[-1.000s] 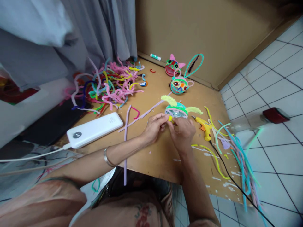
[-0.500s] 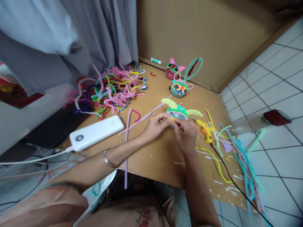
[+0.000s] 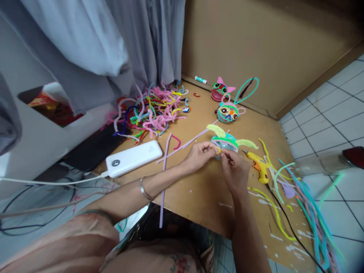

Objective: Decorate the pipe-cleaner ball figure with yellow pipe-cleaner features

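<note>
Between the fingertips of both hands is a small curved piece of yellow pipe cleaner. My left hand pinches it from the left, fingers curled. My right hand grips its other side with thumb and finger. Just beyond the hands lies a round turquoise and green pipe-cleaner head with two pale yellow-green ears; the fingers hide its near side in part. Behind it stand a finished-looking animal face with pink loop ears and another face with pink pointed ears.
A yellow glue gun lies to the right, its black cord running off the front edge. Pipe cleaners hang over the right edge. On the left are a tangled pile of pipe cleaners and a white power bank. A glue stick rests at the back.
The head view has turned left, so everything sits further right in the picture. Both hands keep their pinch on the yellow piece, which now looks more curled.
</note>
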Available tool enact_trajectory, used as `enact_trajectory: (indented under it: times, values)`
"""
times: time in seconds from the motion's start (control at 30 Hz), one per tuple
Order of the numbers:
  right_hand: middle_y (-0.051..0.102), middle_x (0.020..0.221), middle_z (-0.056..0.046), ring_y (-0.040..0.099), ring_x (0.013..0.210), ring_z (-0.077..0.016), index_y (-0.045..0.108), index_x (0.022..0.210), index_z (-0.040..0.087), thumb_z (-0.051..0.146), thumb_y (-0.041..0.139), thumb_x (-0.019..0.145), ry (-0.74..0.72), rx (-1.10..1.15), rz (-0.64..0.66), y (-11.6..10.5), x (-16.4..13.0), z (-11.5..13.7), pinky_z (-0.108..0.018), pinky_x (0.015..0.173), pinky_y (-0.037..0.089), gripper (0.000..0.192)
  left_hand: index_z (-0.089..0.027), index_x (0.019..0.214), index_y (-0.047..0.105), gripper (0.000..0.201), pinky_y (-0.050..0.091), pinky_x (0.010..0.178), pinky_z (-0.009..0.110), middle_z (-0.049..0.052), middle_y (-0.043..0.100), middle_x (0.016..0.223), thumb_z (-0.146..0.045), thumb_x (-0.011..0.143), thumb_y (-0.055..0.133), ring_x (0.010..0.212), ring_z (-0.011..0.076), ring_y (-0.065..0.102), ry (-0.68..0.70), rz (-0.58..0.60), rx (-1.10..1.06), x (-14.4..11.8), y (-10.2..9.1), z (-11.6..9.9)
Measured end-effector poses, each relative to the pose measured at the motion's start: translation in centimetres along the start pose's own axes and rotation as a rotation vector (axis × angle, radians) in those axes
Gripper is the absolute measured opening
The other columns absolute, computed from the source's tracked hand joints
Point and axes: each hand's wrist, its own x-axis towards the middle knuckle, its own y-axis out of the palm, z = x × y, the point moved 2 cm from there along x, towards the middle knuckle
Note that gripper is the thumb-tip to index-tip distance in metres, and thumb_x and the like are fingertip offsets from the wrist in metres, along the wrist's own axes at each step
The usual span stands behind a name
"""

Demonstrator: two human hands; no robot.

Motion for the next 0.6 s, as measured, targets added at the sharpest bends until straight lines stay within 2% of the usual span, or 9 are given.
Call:
enact_trajectory:
  times: [0.13, 0.23, 0.4, 0.6]
  values:
    - [0.072, 0.066, -0.001, 0.063, 0.057, -0.0154, 0.069, 0.078, 0.022, 0.024, 0.057, 0.086, -0.062, -0.142, -0.14, -0.1, 0.0, 0.1, -0.028, 0.061, 0.045, 0.014, -0.015, 0.069, 0.06, 0.03, 0.022, 0.048, 0.023, -0.006, 0.044, 0.049, -0.043, 0.073, 0.07, 0.045, 0.0053, 0.033, -0.014, 0.02, -0.052, -0.1, 0.2, 0.2]
    - [0.069, 0.062, 0.0, 0.061, 0.056, -0.0149, 0.067, 0.077, 0.021, 0.021, 0.056, 0.086, -0.134, -0.226, -0.193, 0.4, -0.4, 0.5, -0.028, 0.062, 0.042, 0.015, -0.014, 0.07, 0.061, 0.028, 0.024, 0.049, 0.023, -0.006, 0.045, 0.051, -0.04, 0.072, 0.07, 0.046, 0.0053, 0.035, -0.017, -0.025, -0.119, -0.3, 0.4, 0.2]
    - [0.068, 0.061, -0.001, 0.06, 0.058, -0.0157, 0.065, 0.077, 0.02, 0.017, 0.052, 0.09, -0.181, -0.319, -0.185, 1.4, -1.0, 1.3, -0.03, 0.064, 0.041, 0.018, -0.013, 0.068, 0.061, 0.026, 0.026, 0.049, 0.021, -0.005, 0.047, 0.054, -0.036, 0.068, 0.073, 0.049, 0.0045, 0.035, -0.071, -0.125, -0.263, -0.6, 0.8, 0.5]
    - [0.072, 0.073, -0.005, 0.066, 0.067, -0.0178, 0.066, 0.102, 0.017, 0.019, 0.05, 0.091, -0.161, -0.236, -0.155, 1.8, -1.3, 2.1, -0.031, 0.067, 0.044, 0.019, -0.013, 0.069, 0.062, 0.031, 0.031, 0.05, 0.02, -0.005, 0.051, 0.051, -0.039, 0.063, 0.079, 0.048, 0.0049, 0.039, -0.138, -0.183, -0.354, -0.6, 1.0, 1.1]
